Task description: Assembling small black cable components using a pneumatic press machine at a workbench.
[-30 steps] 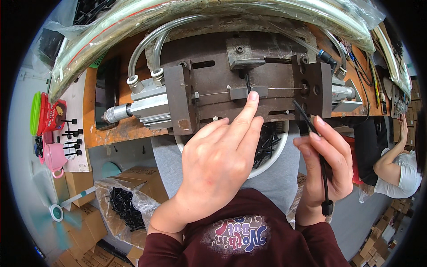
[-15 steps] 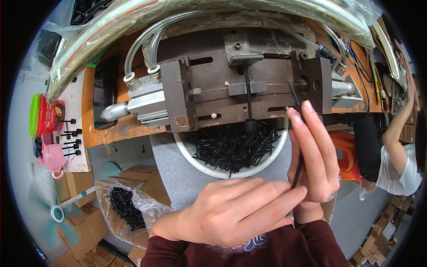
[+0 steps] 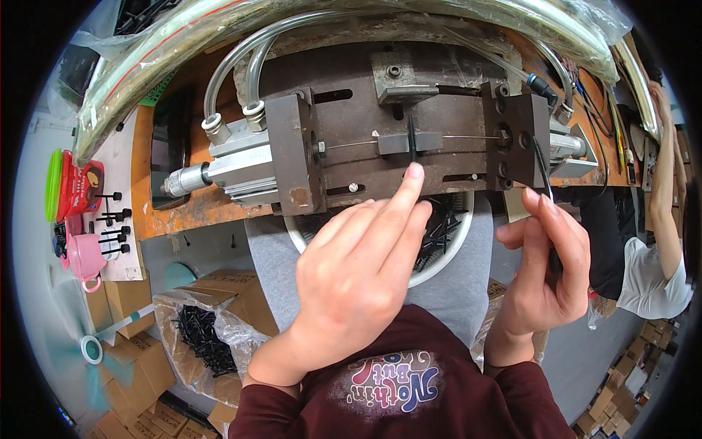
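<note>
A long black bolt lies across the small grey block in the middle of a brown metal clamping fixture. My left hand reaches up to it from below, index finger laid along its near part. The fingers cover the bolt's near end, and the thumb is hidden. Off to the right of the fixture, my right hand is closed in a pinch around another thin black bolt, whose tip sticks up past the fingertips.
A white basin of black bolts sits on my lap beneath the fixture. Air cylinders with clear hoses flank it. Lower left stand a bagged carton of black parts and a fan. Another person sits at right.
My left hand has left the bolt in my right hand and moved up to the one in the fixture. My right hand has shifted right and slightly down, still holding its bolt.
</note>
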`<state>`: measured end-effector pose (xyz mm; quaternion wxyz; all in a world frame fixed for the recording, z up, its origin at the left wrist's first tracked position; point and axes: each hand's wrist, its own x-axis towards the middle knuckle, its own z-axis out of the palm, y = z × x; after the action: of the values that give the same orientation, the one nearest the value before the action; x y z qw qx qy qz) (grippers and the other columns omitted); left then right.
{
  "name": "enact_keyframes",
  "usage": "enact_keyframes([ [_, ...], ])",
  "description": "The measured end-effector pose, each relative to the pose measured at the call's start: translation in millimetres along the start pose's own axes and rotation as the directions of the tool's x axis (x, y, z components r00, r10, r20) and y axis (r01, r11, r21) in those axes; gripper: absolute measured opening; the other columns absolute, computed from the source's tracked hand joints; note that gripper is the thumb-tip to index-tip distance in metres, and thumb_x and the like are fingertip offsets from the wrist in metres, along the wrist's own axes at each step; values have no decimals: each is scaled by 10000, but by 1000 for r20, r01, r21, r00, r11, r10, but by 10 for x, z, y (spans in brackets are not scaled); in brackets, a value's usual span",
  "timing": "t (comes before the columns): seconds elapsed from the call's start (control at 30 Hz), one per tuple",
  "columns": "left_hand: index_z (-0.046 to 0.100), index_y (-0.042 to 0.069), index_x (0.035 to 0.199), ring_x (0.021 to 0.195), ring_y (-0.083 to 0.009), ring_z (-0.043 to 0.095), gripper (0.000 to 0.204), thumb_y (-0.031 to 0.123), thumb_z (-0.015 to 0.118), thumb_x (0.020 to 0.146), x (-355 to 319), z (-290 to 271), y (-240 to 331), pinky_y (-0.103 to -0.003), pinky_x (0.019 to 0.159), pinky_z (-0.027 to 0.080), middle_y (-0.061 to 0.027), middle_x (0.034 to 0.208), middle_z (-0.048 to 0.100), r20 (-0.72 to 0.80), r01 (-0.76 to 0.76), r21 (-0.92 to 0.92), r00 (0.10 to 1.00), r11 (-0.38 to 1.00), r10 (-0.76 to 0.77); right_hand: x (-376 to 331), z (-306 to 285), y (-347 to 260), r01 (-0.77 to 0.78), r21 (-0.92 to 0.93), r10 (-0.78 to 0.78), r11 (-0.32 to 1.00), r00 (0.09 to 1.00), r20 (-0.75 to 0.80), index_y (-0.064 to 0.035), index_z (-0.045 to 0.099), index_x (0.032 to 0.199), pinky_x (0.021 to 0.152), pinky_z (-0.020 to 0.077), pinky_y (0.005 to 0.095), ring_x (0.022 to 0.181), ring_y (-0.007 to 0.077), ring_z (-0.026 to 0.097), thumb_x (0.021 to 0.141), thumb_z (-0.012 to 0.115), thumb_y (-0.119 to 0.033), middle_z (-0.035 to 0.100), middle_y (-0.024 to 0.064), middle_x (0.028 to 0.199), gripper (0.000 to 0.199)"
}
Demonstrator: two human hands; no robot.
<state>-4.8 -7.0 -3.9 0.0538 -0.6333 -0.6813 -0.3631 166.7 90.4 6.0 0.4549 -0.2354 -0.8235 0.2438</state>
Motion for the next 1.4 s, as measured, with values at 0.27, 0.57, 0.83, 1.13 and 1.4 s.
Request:
enact_keyframes([
  [0.27,735,21,999,735,-195,688,271,75,792,740,131,-29,10,-292,653,523,-108,1199,716,65,7,128,998,992,-16,-56,55,-99,-178,250,204,952,976,-81,70,310,1498,951,555,449,1144,421,652,1029,467,-513,460,344,1429,764],
  [0.57,738,24,1011,728,-179,688,278,70,795,743,121,-43,0,-286,632,516,-104,1199,717,71,17,96,997,995,-24,26,32,-71,-51,358,79,932,995,-62,-17,513,1154,798,626,320,1139,382,668,918,709,-121,301,431,1492,325],
  [0.83,739,28,962,683,-199,683,272,77,806,702,-129,-201,-32,-306,606,538,-96,1128,736,244,-20,-186,968,982,66,124,92,-87,53,-50,-42,997,979,199,29,709,1012,859,605,373,1120,333,658,663,845,28,601,260,1297,376],
  [1.13,736,59,989,704,-195,691,301,218,824,749,-513,-121,-30,-311,628,548,-71,1029,733,381,64,-303,923,951,59,220,433,-43,226,-253,-121,941,920,373,-9,667,943,597,499,282,694,197,667,731,782,-25,692,162,1237,242],
  [1.4,744,53,957,765,-226,709,290,187,856,726,-1038,-42,-124,-323,693,556,-72,893,743,198,163,-320,975,934,-102,338,435,-141,312,-361,-135,879,888,440,-61,651,946,508,458,271,492,157,517,764,766,-69,693,92,1262,215],
])
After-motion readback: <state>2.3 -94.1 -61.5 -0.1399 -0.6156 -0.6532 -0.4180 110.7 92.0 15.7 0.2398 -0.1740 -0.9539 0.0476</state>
